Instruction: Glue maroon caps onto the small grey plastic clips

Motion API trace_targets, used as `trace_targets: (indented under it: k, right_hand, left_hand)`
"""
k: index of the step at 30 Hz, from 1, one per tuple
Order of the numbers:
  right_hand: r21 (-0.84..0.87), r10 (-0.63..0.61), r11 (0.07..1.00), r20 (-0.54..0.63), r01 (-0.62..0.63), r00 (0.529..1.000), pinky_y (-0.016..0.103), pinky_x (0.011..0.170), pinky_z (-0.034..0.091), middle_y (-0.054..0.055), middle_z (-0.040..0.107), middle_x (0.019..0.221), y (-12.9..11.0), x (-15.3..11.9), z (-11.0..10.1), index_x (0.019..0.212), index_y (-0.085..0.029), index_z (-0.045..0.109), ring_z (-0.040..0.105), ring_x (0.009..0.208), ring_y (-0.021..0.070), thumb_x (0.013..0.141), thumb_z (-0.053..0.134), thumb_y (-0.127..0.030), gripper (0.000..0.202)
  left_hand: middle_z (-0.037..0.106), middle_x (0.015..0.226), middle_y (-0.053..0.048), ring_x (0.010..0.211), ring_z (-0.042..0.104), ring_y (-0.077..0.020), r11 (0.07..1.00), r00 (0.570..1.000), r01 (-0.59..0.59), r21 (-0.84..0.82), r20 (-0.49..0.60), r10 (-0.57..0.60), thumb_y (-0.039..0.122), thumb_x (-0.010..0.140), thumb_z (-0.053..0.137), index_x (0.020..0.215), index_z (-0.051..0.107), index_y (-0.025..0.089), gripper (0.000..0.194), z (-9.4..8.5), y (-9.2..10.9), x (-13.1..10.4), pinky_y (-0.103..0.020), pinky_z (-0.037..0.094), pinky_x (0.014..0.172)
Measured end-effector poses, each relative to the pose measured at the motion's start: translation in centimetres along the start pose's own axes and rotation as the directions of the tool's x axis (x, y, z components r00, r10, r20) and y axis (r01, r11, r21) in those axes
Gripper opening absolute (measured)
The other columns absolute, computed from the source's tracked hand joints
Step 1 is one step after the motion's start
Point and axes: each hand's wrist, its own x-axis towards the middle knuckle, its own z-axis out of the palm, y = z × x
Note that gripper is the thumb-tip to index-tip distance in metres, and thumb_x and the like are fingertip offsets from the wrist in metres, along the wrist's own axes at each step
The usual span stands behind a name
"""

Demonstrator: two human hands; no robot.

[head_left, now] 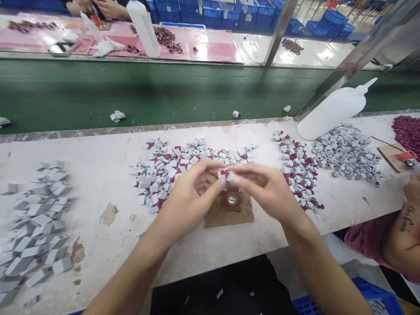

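Note:
In the middle of the head view my left hand [190, 197] and my right hand [271, 188] meet, thumbs and fingertips pinching one small grey-and-dark-red plastic piece [227, 176] between them. Its exact kind is too small to make out. Just below the fingertips lies a brown board [216, 216] bearing a small round metal-rimmed cup [232, 199]. Behind and left of my hands spreads a pile of similar grey-and-red pieces [164, 168]. A further pile of such pieces [297, 168] lies beyond my right hand.
Larger grey blocks [42, 227] are heaped at left. A white squeeze bottle [333, 111] leans beside a grey-piece pile [348, 151] and dark red parts [407, 133]. A green belt [183, 89] runs behind the table. A co-worker's arm [403, 227] is at right; another person's hands [108, 8] work opposite.

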Motion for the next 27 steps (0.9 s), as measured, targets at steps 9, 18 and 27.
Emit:
trace_targets:
  k: [9,18,27]
  right_hand:
    - [-0.468,0.016,0.872,-0.265,-0.143,0.964,0.062,0.137,0.044,0.022,0.069,0.160,3.0,22.1,-0.7,0.136,-0.008,0.082,0.062,0.154,0.0385,0.097,0.066,0.007,0.044]
    - [-0.195,0.035,0.979,-0.143,-0.063,0.989,0.046,0.107,0.071,0.014,0.088,0.125,3.1,20.0,-0.8,0.132,-0.017,0.081,0.086,0.114,0.0263,0.112,0.072,-0.022,0.023]
    - [0.396,0.015,0.917,-0.134,0.040,0.991,0.047,0.106,0.075,0.004,0.091,0.124,1.1,6.5,-0.7,0.120,-0.031,0.091,0.086,0.115,0.0261,0.093,0.096,-0.050,0.034]
  left_hand:
    - [0.081,0.105,-0.013,0.093,0.071,-0.0269,0.938,0.908,0.201,0.281,-0.412,-0.071,0.011,0.091,0.083,0.094,0.069,0.021,0.017,-3.9,-2.1,19.1,-0.046,0.059,0.096]
    - [0.074,0.130,-0.024,0.140,0.060,-0.0411,0.927,0.869,0.256,0.275,-0.485,-0.096,0.005,0.089,0.077,0.090,0.064,0.020,0.020,-5.0,-3.5,23.8,-0.063,0.047,0.123]
    - [0.083,0.123,-0.009,0.112,0.076,-0.0255,0.970,0.970,-0.243,-0.027,-0.036,0.242,0.030,0.106,0.074,0.122,0.080,0.022,0.019,-0.6,0.9,9.0,-0.042,0.061,0.101]
